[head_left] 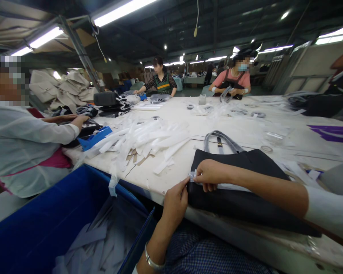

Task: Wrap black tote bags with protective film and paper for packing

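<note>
A black handbag (257,166) lies at the table's near edge, its grey-wrapped handles (227,140) on the far side. Across its opening runs a whitish translucent plastic strip (231,187). My right hand (212,174) is closed, thumb and finger pinching the strip's left end at the bag's corner. Just below and left of it, my left hand (175,201) grips that same corner between thumb and forefinger; the fingertips of both hands almost meet. My right forearm crosses over the bag and hides part of it.
A heap of white plastic strips (151,139) covers the middle of the table. A blue bin (60,205) holding white strips stands below left. At the left a person (25,140) handles dark items; two people work across the table. A tape roll (266,148) lies behind the bag.
</note>
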{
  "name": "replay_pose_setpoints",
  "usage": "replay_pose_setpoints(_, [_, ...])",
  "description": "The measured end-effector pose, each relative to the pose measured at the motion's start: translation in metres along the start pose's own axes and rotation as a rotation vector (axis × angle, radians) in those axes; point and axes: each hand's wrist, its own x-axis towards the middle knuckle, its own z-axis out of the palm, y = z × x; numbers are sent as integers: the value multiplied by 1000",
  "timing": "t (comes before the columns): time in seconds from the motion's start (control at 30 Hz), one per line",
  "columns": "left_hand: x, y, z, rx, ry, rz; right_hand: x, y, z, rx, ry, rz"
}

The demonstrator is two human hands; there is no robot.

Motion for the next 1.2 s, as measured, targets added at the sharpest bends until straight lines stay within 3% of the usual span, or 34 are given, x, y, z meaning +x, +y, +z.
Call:
replay_pose_setpoints(0.1, [0, 0, 0, 10, -12, 3, -1, 1, 0, -52, 57, -7])
replay_pose_setpoints(0.37, [0, -1, 0, 39, -45, -12, -8, 23, -12, -126, 44, -52])
replay_pose_setpoints(0.47, [0, -3, -1, 55, -60, -13, -18, 32, -13, -325, 169, -41])
replay_pose_setpoints(0.6, [0, 4, -8, 95, 1, 19, -37, 54, -4, -531, 453, -23])
replay_pose_setpoints(0.7, [2, 22, -9, 145, 86, 105, -51, 76, 17, -543, 632, -217])
replay_pose_setpoints(0.8, [6, 37, -2, 263, -66, 259, -57, 99, 45, -549, 687, -509])
replay_pose_setpoints(0.87, [8, 39, 7, 359, -205, 335, -58, 115, 62, -590, 660, -611])
replay_pose_setpoints(1.03, [9, 25, 16, 462, -285, 369, -62, 147, 71, -606, 626, -599])
replay_pose_setpoints(1.2, [7, 24, 5, 453, -291, 383, -73, 175, 65, -652, 778, -532])
